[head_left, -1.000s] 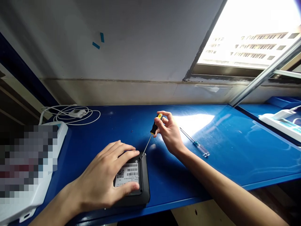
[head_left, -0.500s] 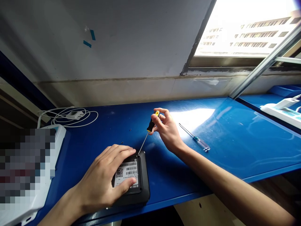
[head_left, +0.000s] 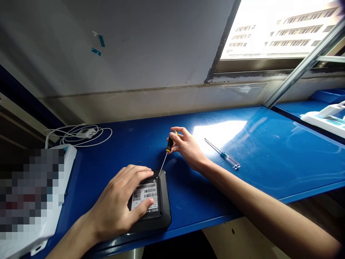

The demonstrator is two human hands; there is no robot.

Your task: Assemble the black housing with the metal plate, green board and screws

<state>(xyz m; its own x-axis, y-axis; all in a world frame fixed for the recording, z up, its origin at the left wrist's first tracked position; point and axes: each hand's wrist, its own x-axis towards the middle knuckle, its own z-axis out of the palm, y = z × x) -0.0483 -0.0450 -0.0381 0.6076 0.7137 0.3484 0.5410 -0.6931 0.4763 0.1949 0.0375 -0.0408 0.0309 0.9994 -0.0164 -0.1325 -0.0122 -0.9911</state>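
Observation:
A black box-shaped device (head_left: 165, 201) with a white printed label (head_left: 145, 196) lies label side up near the front edge of the blue table. My left hand (head_left: 124, 201) rests spread over its left part, hiding that side. In my right hand (head_left: 185, 145) is a screwdriver (head_left: 169, 146) with a black and yellow handle, held tilted by the fingertips. Its tip meets the device's far right corner; whether a screw sits there is too small to tell. Two tiny dark screws, one nearer (head_left: 139, 162) and one farther (head_left: 148, 147), lie beyond the device.
A second screwdriver with a clear handle (head_left: 230, 160) lies right of my right hand. A coiled white cable (head_left: 105, 138) with an adapter (head_left: 86, 133) is at the back left. A white-edged object, partly pixelated, stands at left (head_left: 70, 158). A white power strip (head_left: 323, 120) is far right.
My right hand and the screwdriver handle have shifted slightly left, and the grip has turned a little. The tip stays at the same corner. My left hand keeps its place on the device.

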